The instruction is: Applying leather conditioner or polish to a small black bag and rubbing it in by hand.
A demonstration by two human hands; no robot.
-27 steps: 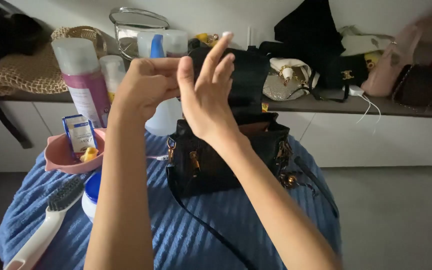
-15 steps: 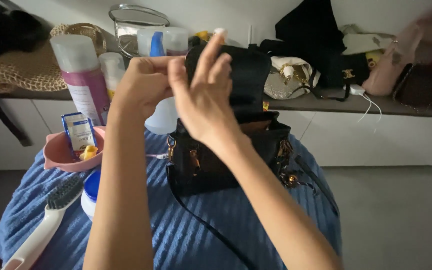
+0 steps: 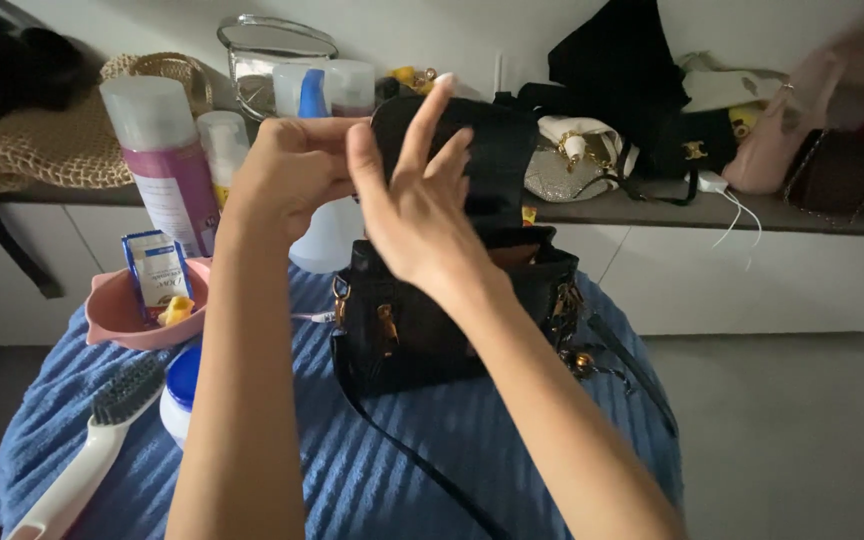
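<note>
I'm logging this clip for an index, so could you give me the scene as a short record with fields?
setting: round table with a blue ribbed cloth, a shelf behind it
left hand: fingers curled at the edge of the raised bag flap
right hand: fingers spread, against the flap
bag: small black handbag, standing open, strap trailing forward
left side: pink bowl, white brush, pink bottle

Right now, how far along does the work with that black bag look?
The small black handbag already stands on the blue striped cloth with its flap lifted. Both hands, left and right, are raised together before the flap; what they pinch is hidden. The brush and pink bowl lie untouched beside it.
</note>
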